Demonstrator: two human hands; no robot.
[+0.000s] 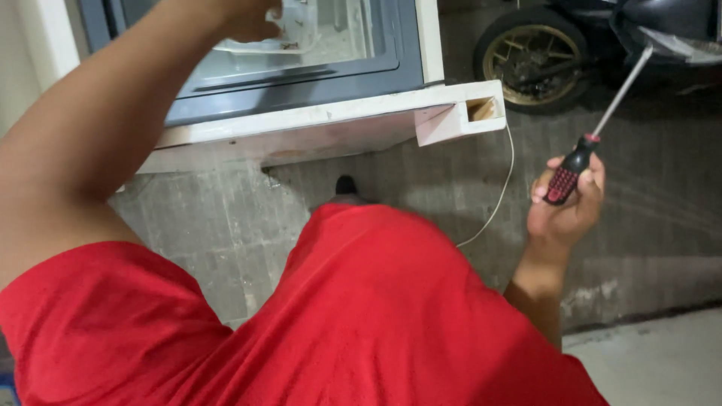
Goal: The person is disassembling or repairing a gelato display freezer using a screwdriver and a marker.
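Head view: right hand fingers clamped on black-and-red screwdriver, shaft tilted up toward motorcycle wheel. Left hand raised at white freezer glass lid; its finger state cannot be told

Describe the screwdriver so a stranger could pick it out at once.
Start at the white chest freezer with the glass lid, then look right, over the grey concrete floor. The right hand holds a screwdriver with a black-and-red handle and a long silver shaft pointing up toward the motorbike wheel.
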